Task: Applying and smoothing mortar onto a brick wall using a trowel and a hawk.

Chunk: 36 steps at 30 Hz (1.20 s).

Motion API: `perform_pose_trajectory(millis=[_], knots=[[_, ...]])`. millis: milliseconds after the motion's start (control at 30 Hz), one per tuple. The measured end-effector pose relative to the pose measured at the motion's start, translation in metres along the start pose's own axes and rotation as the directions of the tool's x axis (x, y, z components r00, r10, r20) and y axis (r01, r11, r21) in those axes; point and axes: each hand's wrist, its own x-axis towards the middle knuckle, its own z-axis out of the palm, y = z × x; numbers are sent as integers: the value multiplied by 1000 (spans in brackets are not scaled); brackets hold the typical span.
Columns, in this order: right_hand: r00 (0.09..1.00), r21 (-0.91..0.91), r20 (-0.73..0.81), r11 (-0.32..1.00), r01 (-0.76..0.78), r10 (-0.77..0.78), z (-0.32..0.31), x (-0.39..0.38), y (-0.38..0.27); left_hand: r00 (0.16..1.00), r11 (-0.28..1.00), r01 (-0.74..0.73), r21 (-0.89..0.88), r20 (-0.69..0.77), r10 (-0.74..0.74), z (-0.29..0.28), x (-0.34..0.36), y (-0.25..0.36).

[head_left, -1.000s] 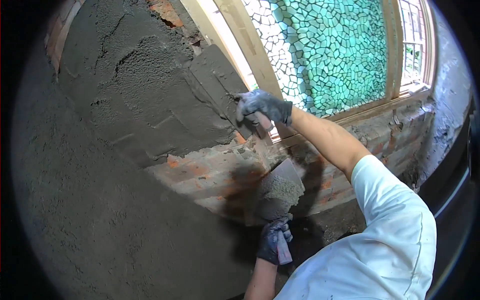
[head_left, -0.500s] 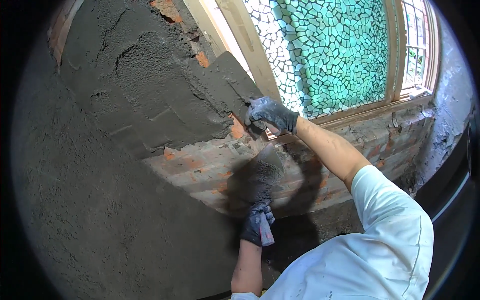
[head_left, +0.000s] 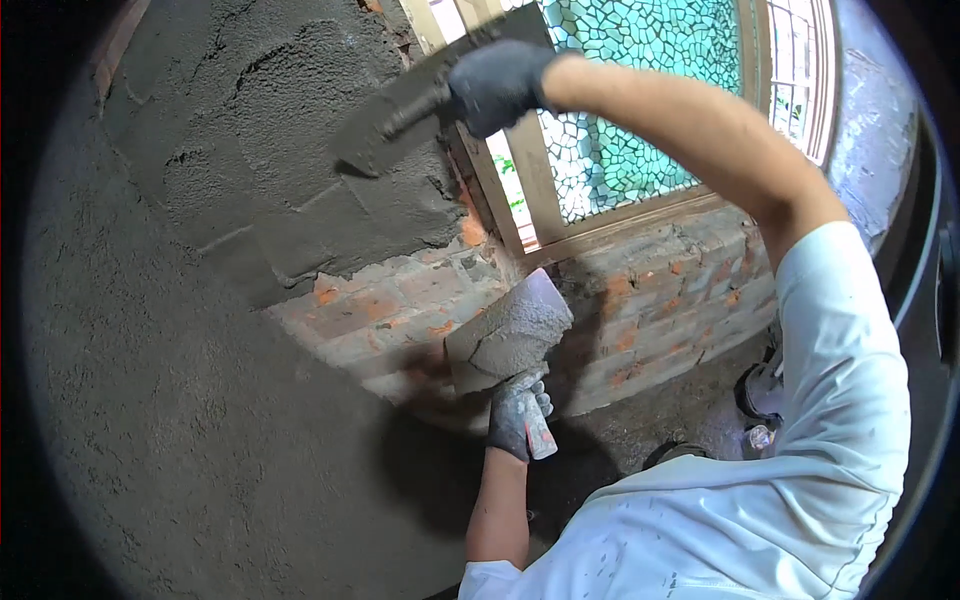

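Far left, the wall is covered by a rough grey mortar layer (head_left: 270, 130), ended in a ragged lower edge above bare brick (head_left: 390, 300). Spreading along the window side is judged to be the step in hand. Over the layer's right edge, a long trowel (head_left: 380, 120) is held tilted; contact with the wall cannot be told. Its handle is gripped by the gloved right hand (head_left: 500, 88), fingers curled round it, fingertips hidden. Lower down, a flat board (head_left: 543, 290) loaded with mortar (head_left: 510, 335) is held in front of the brick, its handle clasped by the left hand (head_left: 512, 420). A flat, even stroke seems called for next, with the board kept level.

The wooden window frame (head_left: 540, 190) is overlapped by the trowel's upper end; smearing could be caused there. Further right: patterned green glass (head_left: 640, 110), a dark curved item (head_left: 755, 395) at the wall's foot (kind unclear), then a barred window (head_left: 792, 60).
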Motion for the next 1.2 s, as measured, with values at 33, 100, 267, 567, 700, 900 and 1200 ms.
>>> perform_pose_trajectory(millis=[33, 100, 267, 567, 700, 900, 1200], knots=[[995, -22, 86, 998, -56, 58, -15, 14, 0, 1000, 1000, 14, 13, 25, -14, -2, -4, 3], [984, -239, 53, 959, -154, 172, -44, 19, -35, 999, 1000, 15, 2, 50, -15, -16, -2, 5], [969, -292, -247, 953, -82, 7, -67, 21, -27, 997, 998, 40, 38, 70, -42, -33, -1, 9], [974, 88, -227, 996, 9, 11, 157, -68, -97, 1000, 999, 17, -37, 16, -17, -76, 2, 12], [994, 276, 106, 961, 4, -34, 258, -132, -130, 999, 1000, 6, -25, -43, -7, -79, 5, 3], [962, 372, 212, 924, 83, -171, 244, -162, -151, 972, 992, -119, -40, -208, 108, -84, -8, 11], [958, 448, 44, 863, 235, -284, 274, -96, -181, 950, 974, -202, 104, -220, 221, -94, 3, -35]])
